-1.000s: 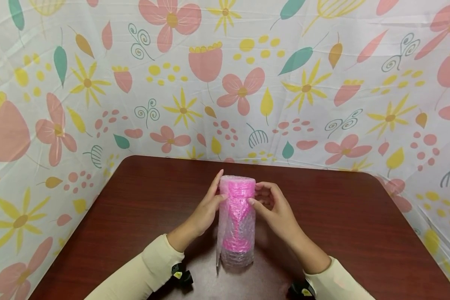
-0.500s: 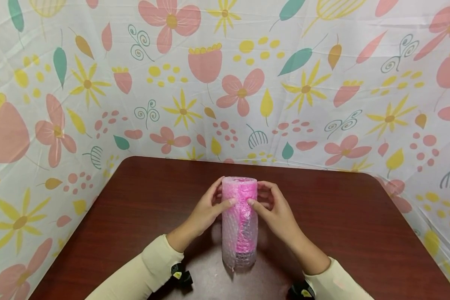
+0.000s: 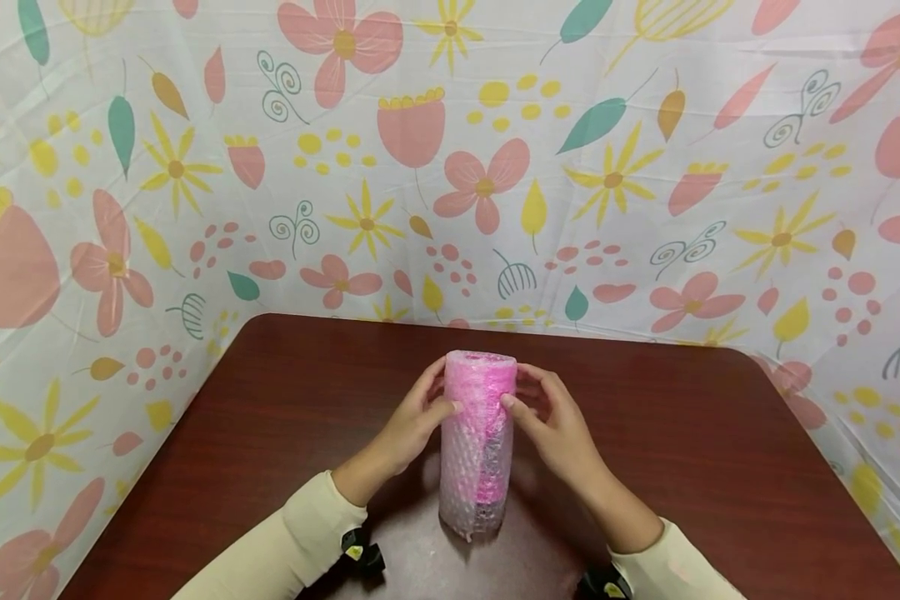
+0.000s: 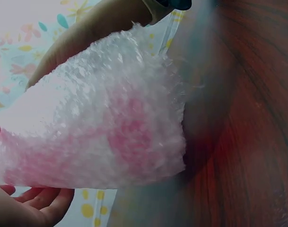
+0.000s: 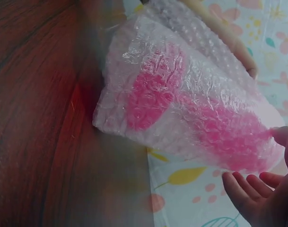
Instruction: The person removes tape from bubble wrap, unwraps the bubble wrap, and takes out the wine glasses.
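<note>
A pink object wrapped in clear bubble wrap (image 3: 474,450) stands upright on the table between my hands. Through the wrap in the right wrist view, its pink upper part (image 5: 229,137) narrows toward a separate pink base (image 5: 151,101); its exact kind is blurred by the bubbles. My left hand (image 3: 408,421) holds the bundle's upper left side, thumb in front and fingers behind. On the opposite side my right hand (image 3: 562,425) grips it near the top, its thumb touching the front. The left wrist view shows the bubble wrap (image 4: 110,109) around the whole length.
The dark reddish-brown wooden table (image 3: 285,375) has rounded far corners. A white cloth with flowers and leaves (image 3: 420,167) hangs behind it and along the sides. Black wrist straps (image 3: 363,554) sit at the cream sleeves (image 3: 292,525).
The bundle has turned between my hands, and the loose wrap edge from its left side now lies against the front. My left fingers have come round behind the bundle.
</note>
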The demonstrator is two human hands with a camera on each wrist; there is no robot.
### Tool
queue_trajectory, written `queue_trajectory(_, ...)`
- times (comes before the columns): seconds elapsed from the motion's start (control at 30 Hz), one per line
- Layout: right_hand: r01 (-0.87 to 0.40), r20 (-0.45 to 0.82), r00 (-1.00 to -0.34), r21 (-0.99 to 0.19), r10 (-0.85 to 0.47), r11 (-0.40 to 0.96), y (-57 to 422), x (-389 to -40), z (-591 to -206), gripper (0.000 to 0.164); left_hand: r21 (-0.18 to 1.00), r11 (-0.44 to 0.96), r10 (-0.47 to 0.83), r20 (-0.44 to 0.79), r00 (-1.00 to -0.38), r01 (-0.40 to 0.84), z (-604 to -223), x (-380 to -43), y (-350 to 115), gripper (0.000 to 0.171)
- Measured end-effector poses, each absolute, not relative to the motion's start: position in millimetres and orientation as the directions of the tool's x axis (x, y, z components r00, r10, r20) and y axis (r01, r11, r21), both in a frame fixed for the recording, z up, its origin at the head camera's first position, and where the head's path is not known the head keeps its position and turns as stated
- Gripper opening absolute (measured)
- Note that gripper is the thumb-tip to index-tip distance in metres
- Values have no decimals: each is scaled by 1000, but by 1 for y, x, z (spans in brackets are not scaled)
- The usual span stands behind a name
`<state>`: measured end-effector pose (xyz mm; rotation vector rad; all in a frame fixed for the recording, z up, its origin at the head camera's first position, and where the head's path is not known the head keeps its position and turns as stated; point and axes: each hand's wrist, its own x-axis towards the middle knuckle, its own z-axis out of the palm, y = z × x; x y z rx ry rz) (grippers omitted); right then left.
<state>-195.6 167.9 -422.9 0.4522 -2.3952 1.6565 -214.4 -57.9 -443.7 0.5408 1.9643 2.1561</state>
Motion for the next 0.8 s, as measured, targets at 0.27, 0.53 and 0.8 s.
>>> queue_trajectory(0.27,-410,395,-912,-857,-111,312,169,-198,-425,40,989,-102,369,140,-919,109,-446,-216,-59,78)
queue_trajectory(0.53,-436,429,-899,-854,-89,284,169,-198,-425,37,987,-110,358,146,-922,114,-445,-215,-59,81)
queue_trajectory(0.8,-427,422,-904,-872,-75,240,168,-196,-425,30,991,-103,367,117,-923,85,-444,-214,-60,84)
